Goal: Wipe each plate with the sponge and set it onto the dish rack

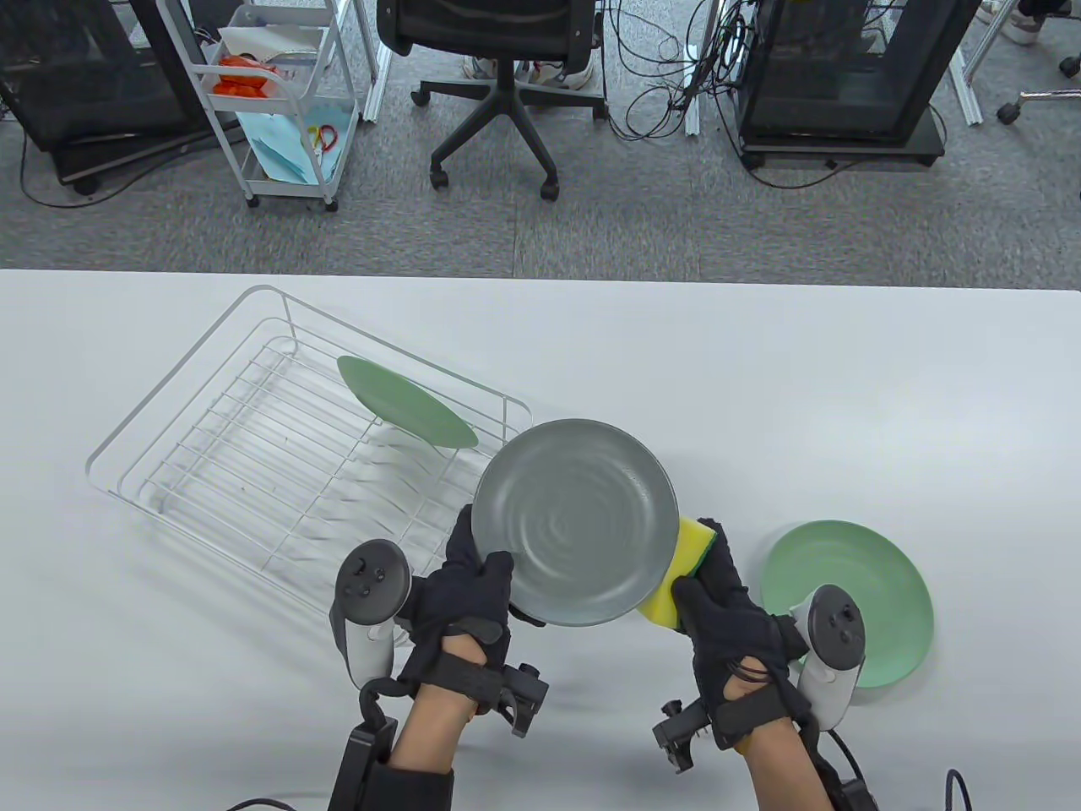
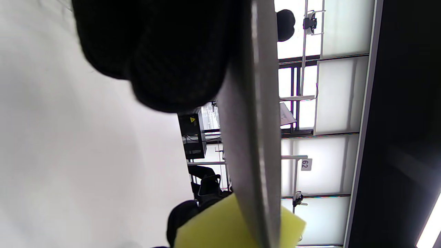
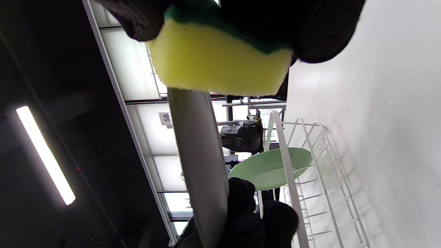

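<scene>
My left hand (image 1: 481, 570) grips the near-left rim of a grey plate (image 1: 574, 519), held up above the table, thumb on its upper face. My right hand (image 1: 714, 583) holds a yellow sponge with a green back (image 1: 676, 570) against the plate's right edge, partly under it. The left wrist view shows the grey plate (image 2: 253, 137) edge-on with the sponge (image 2: 213, 227) behind it. In the right wrist view the sponge (image 3: 217, 58) sits above the plate's rim (image 3: 196, 155). A green plate (image 1: 405, 401) leans in the white wire dish rack (image 1: 177, 405). Another green plate (image 1: 878, 574) lies flat on the table at the right.
The white table (image 1: 760, 380) holds the rack at the left and the flat green plate beside my right wrist. Beyond the far edge stand an office chair (image 1: 498, 76), a white cart (image 1: 279, 101) and black cabinets on grey carpet.
</scene>
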The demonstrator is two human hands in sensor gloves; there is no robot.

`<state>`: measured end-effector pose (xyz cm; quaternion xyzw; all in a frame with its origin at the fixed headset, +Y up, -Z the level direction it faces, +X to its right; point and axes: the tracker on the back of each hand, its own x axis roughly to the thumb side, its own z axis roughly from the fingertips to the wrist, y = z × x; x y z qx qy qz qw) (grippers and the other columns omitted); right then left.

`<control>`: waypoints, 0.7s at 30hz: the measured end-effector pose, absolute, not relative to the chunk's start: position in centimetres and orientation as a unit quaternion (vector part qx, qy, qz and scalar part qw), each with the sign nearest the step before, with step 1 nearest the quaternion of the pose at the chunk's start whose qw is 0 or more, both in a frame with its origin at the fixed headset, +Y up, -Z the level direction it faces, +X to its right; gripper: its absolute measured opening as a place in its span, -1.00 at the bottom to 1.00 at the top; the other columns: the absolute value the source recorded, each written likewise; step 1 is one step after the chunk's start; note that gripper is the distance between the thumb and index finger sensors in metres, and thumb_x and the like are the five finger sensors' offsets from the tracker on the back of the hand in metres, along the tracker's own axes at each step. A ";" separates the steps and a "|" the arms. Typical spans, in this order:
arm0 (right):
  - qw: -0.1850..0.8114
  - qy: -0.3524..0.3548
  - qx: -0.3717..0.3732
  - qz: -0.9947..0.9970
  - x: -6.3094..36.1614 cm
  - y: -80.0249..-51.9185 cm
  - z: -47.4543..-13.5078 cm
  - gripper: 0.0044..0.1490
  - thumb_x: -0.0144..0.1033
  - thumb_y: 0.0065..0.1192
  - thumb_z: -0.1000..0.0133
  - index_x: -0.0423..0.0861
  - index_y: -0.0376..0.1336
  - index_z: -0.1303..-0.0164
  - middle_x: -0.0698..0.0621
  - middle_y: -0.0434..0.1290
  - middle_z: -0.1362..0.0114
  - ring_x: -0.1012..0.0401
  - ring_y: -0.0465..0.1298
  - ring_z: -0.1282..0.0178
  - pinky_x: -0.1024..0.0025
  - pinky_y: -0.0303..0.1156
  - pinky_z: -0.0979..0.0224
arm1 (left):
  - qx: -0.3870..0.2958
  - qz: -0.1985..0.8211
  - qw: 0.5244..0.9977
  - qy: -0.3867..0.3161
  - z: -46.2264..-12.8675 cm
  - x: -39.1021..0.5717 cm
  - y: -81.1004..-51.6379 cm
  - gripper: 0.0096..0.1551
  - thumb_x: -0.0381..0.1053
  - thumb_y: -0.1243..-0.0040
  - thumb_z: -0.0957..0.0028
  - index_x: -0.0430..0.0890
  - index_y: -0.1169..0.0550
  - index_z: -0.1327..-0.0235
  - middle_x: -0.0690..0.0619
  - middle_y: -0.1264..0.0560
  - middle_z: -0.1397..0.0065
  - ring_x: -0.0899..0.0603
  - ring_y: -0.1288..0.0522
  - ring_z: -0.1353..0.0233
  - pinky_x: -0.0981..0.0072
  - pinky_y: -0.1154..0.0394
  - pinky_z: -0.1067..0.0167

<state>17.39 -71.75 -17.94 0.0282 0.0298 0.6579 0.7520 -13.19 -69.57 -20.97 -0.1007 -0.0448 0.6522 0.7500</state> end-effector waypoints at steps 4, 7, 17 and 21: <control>0.745 -0.004 0.050 0.665 17.4 -71.0 -17.7 -0.08 -0.04 0.19 0.03 0.05 -0.18 -0.42 -0.19 0.19 -0.48 -0.09 0.47 -0.36 0.06 0.48 -0.29 | -0.122 0.618 0.776 -0.022 -21.0 -13.0 -70.2 -0.14 -0.01 0.05 0.11 -0.26 0.12 -0.30 -0.10 -0.40 -0.17 0.03 -0.72 0.40 -0.04 -0.59 -0.08; 0.737 -0.036 0.070 0.671 17.3 -70.3 -17.6 -0.08 -0.04 0.20 0.04 0.06 -0.17 -0.42 -0.18 0.20 -0.48 -0.09 0.48 -0.36 0.06 0.48 -0.29 | -0.139 0.594 0.792 -0.011 -21.0 -12.7 -70.6 -0.11 0.01 0.04 0.11 -0.28 0.14 -0.29 -0.06 -0.45 -0.09 0.04 -0.71 0.47 -0.03 -0.62 -0.03; 0.705 -0.135 0.093 0.690 18.1 -68.6 -16.7 -0.11 -0.03 0.21 0.04 0.10 -0.11 -0.42 -0.15 0.19 -0.50 -0.07 0.45 -0.39 0.06 0.45 -0.33 | -0.199 0.544 0.815 -0.024 -21.0 -11.0 -72.1 -0.07 0.02 0.04 0.12 -0.29 0.19 -0.27 -0.05 -0.50 -0.02 0.05 -0.69 0.54 -0.04 -0.63 0.01; 0.712 -0.144 0.089 0.682 18.8 -68.4 -16.8 -0.12 -0.03 0.21 0.05 0.11 -0.09 -0.43 -0.14 0.18 -0.51 -0.07 0.44 -0.40 0.06 0.44 -0.34 | -0.234 0.541 0.807 -0.038 -21.0 -10.2 -72.7 -0.09 0.01 0.04 0.12 -0.25 0.17 -0.30 -0.05 -0.51 -0.01 0.05 -0.69 0.55 -0.04 -0.64 0.02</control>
